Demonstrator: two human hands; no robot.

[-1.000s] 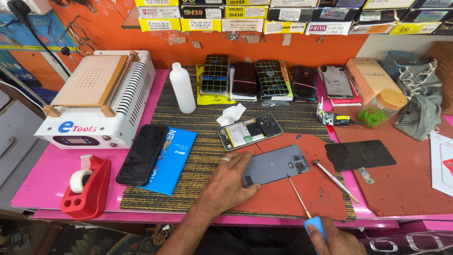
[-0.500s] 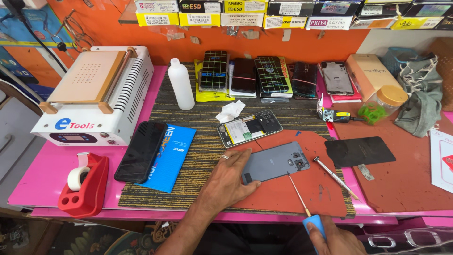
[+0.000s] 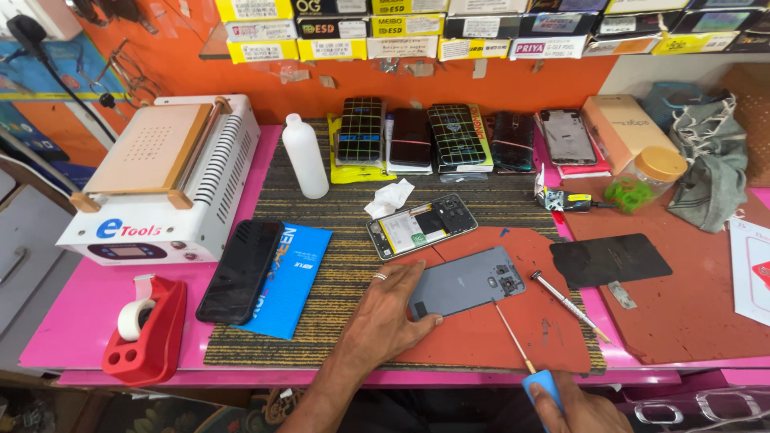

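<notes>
My left hand [image 3: 385,317] lies flat on the orange mat [image 3: 481,337], with its fingertips pressing the left end of a grey phone back cover [image 3: 473,281]. At the bottom edge of the view, my right hand [image 3: 573,409] grips the blue handle of a thin screwdriver [image 3: 510,337]. The screwdriver's tip points up at the cover's lower edge. An opened phone [image 3: 423,225] with its insides showing lies just beyond the cover. A second small screwdriver [image 3: 569,305] rests to the cover's right.
A black screen panel [image 3: 609,259] lies at right. A black phone [image 3: 241,271] sits on a blue packet [image 3: 293,281] at left. A red tape dispenser [image 3: 148,329], white heating machine [image 3: 160,180], white bottle [image 3: 305,156], row of phones [image 3: 449,136], jar [image 3: 654,172] and grey cloth [image 3: 714,172] ring the mat.
Only the view has shifted slightly. Both hands, the grey cover and the screwdriver stay where they were.
</notes>
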